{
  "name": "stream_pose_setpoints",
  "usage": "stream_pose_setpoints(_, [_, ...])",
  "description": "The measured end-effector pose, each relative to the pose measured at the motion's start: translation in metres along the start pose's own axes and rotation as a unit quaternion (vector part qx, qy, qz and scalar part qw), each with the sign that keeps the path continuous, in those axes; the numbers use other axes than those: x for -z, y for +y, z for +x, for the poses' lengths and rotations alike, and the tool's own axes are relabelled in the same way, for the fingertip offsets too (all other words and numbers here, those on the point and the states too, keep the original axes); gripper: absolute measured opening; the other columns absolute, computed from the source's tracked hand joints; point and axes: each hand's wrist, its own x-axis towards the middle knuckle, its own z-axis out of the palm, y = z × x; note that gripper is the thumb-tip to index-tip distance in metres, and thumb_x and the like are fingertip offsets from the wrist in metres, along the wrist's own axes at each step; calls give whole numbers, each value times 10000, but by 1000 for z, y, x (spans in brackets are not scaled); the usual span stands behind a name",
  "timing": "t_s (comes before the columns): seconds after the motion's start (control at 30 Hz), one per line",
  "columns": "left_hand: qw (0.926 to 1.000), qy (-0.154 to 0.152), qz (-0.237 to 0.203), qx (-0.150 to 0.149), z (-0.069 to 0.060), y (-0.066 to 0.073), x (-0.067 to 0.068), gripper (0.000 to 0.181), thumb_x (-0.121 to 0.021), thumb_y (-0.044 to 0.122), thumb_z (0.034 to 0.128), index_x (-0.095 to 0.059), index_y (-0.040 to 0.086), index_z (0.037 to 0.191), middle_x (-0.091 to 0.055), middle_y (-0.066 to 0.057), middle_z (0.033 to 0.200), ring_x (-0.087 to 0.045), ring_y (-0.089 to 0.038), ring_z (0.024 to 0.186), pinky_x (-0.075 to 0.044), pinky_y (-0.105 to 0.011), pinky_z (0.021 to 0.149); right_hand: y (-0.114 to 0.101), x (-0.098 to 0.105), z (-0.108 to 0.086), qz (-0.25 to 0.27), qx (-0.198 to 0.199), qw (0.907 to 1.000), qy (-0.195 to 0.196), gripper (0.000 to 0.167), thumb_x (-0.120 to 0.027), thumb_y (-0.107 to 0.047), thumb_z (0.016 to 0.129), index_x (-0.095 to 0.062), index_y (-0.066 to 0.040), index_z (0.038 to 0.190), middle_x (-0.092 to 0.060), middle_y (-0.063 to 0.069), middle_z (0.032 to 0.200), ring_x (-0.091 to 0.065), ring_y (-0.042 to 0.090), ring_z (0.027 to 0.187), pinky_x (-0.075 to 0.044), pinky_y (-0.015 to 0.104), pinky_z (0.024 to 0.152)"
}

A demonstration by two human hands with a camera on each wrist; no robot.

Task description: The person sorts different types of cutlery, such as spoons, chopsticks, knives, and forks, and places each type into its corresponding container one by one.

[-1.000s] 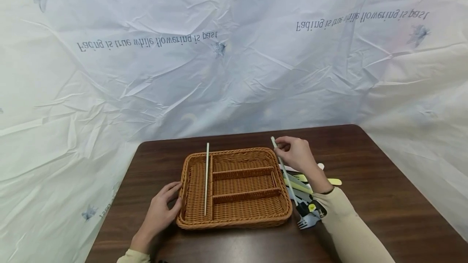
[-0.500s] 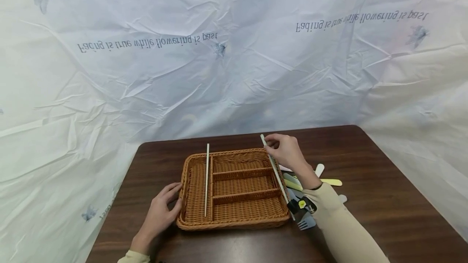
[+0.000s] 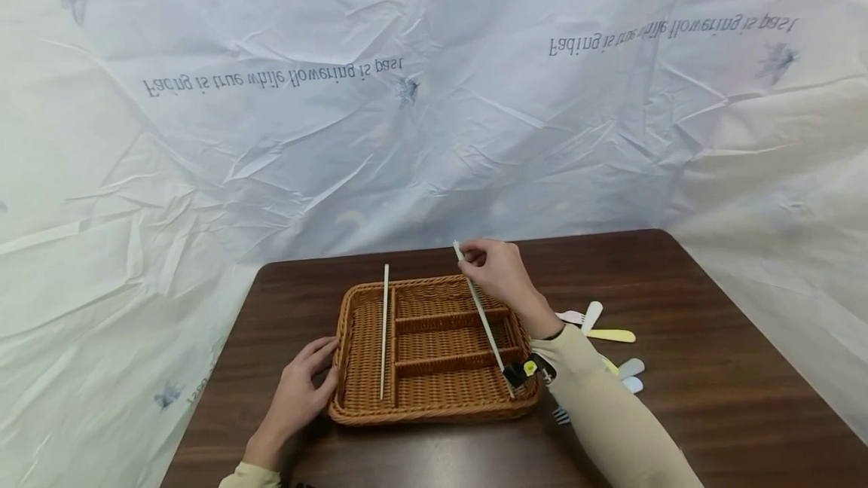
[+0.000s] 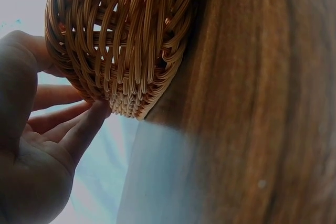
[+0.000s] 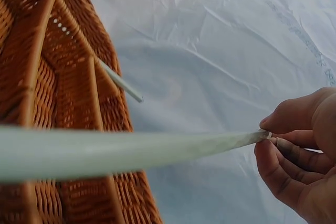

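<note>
In the head view my right hand (image 3: 496, 271) pinches the far end of a pale green chopstick (image 3: 483, 315). That chopstick slants over the right part of a brown wicker basket (image 3: 434, 419); the right wrist view shows thumb and fingertips on its tip. Another pale chopstick (image 3: 384, 330) lies lengthwise over the basket's long left compartment, its far end past the far rim. My left hand (image 3: 298, 386) rests at the basket's left side. In the left wrist view its fairly straight fingers (image 4: 86, 129) touch the woven wall; some fingertips are hidden behind it.
Partly hidden by my right sleeve, loose cutlery lies right of the basket: a yellow handle (image 3: 612, 335), a white handle (image 3: 593, 313) and a blue fork (image 3: 560, 416) among several pieces. A pale printed sheet (image 3: 434, 134) hangs behind the dark wooden table (image 3: 719, 390).
My right hand has carried the chopstick leftward, from beside the basket to above its right part. More of the cutlery handles now show. The left hand and basket have stayed in place.
</note>
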Motion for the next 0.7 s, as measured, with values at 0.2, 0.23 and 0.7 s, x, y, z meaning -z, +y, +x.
stream_pose_setpoints(0.2, [10000,-17,9,20,0,-1,0,428,-642,21,877,-597,-22,1301,-556,-147,1311,-608,-302,1160,-604,-349,845,-12,-11,5,162,43,9998,-79,267,-672,-151,916,-699,-56,1165,-713,61,944,-675,183,810,-589,288,651])
stream_pose_setpoints(0.23, [10000,-9,7,20,-1,-1,0,428,-643,19,876,-598,-23,1300,-556,-148,1311,-608,-303,1160,-604,-350,845,-15,-14,6,204,63,9997,-84,270,-671,-150,917,-698,-55,1168,-712,62,948,-675,186,813,-589,284,651])
stream_pose_setpoints(0.7, [10000,18,-70,-26,0,-1,0,425,-646,22,876,-602,-22,1296,-557,-134,1313,-613,-291,1156,-604,-351,844,-50,-44,21,612,99,9975,-340,268,-664,-139,919,-693,-55,1172,-709,58,940,-670,163,806,-572,214,603])
